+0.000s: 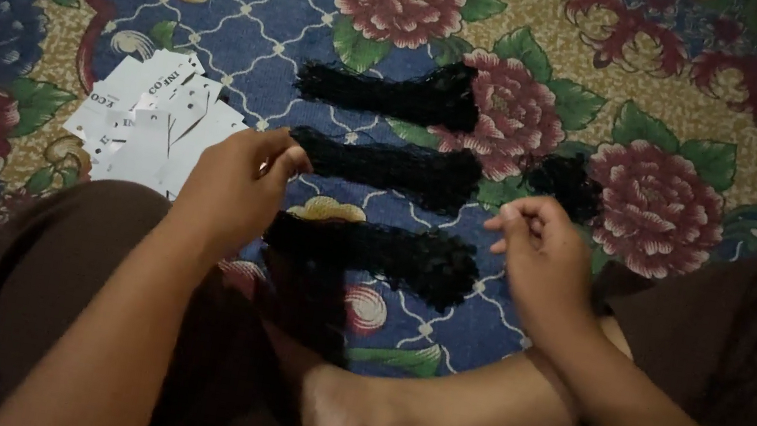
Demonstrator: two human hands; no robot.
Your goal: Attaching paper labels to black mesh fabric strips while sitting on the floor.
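I look down on a flowered carpet [258, 12] where three black net bundles lie in a row, one above another: top [387, 93], middle [386, 166], bottom [382, 254]. A smaller black clump [565, 184] sits right of them. White paper cards [145, 120] are heaped at left. My left hand [236, 185], grip curled together, touches the middle bundle's end; my right hand [539, 254] pinches fingertips, on what I cannot tell.
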